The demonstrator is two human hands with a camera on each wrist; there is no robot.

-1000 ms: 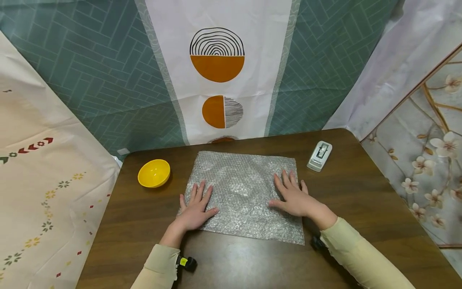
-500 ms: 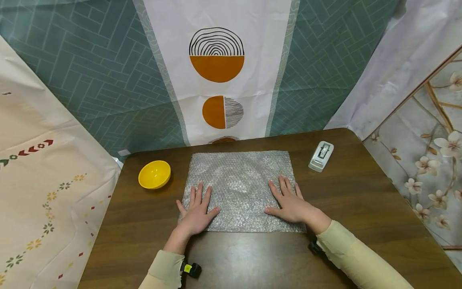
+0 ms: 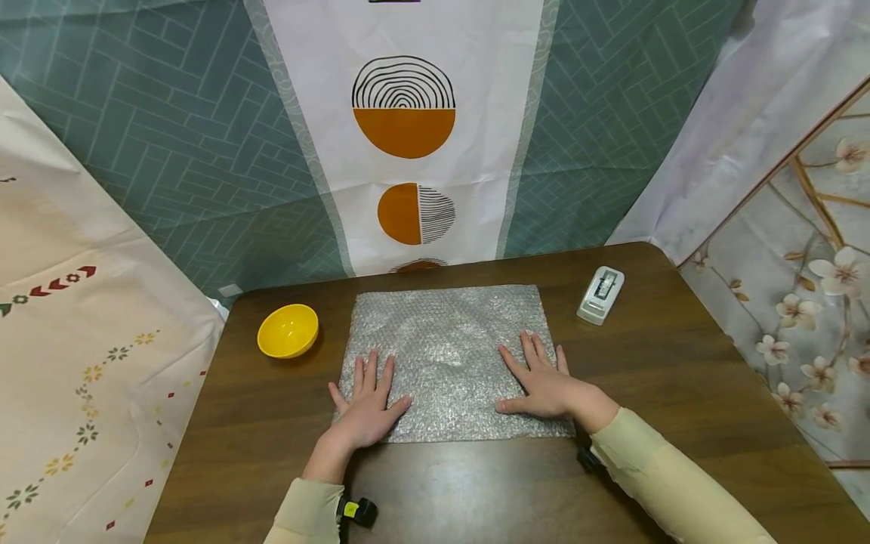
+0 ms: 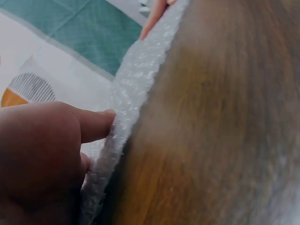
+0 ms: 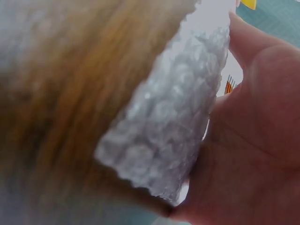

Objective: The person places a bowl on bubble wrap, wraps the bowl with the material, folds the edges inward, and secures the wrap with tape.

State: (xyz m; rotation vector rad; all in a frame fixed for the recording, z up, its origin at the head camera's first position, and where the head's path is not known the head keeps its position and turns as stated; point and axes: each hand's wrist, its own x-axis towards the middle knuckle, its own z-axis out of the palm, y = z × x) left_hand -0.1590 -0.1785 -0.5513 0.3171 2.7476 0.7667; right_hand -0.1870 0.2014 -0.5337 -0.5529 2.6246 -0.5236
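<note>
A sheet of bubble wrap (image 3: 448, 363) lies flat on the brown wooden table (image 3: 462, 491). My left hand (image 3: 365, 414) rests on its left near part with fingers spread. On the right near part rests my right hand (image 3: 547, 389), its fingers spread as well. The left wrist view has the left hand (image 4: 42, 150) with its thumb touching the bubble wrap (image 4: 140, 70) near the edge. In the right wrist view the right hand (image 5: 253, 140) lies along the bubble wrap's (image 5: 164, 112) bubbled edge; its fingertips are hidden there.
A yellow bowl (image 3: 288, 331) stands at the back left of the table. At the back right lies a white and grey device (image 3: 601, 295) with a slot in its top. Patterned cloths (image 3: 238, 151) hang behind the table and at both sides.
The bubble wrap has shifted left and turned slightly, so its near edge lies straighter across the table. Both hands moved with it, the right one a little to the left. Between the last two frames little moved.
</note>
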